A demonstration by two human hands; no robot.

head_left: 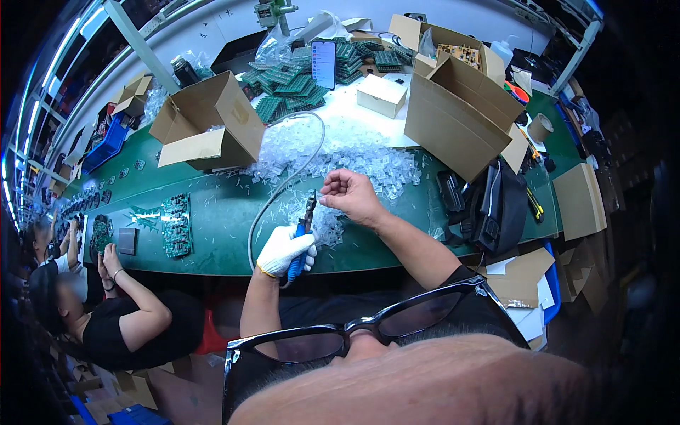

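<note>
My left hand (287,250), in a white glove with a yellow cuff edge, is closed around the blue handle of a pair of nippers (310,211). Its dark metal jaws point away from me. Just right of the jaws is my bare right hand (352,198), thumb and fingertips brought together at the tip. Whatever they pinch is too small to make out. Beneath both hands, small clear plastic pieces (327,228) lie on the green table (219,212). A larger heap of clear plastic pieces (361,152) spreads beyond them.
A grey hose (258,223) loops left of my hands. Open cardboard boxes (241,117) (457,113) flank the heap. Behind it are stacked green circuit boards (290,88), a phone (324,64) and a white box (381,95). A black bag (499,209) lies right. A co-worker (134,319) sits left.
</note>
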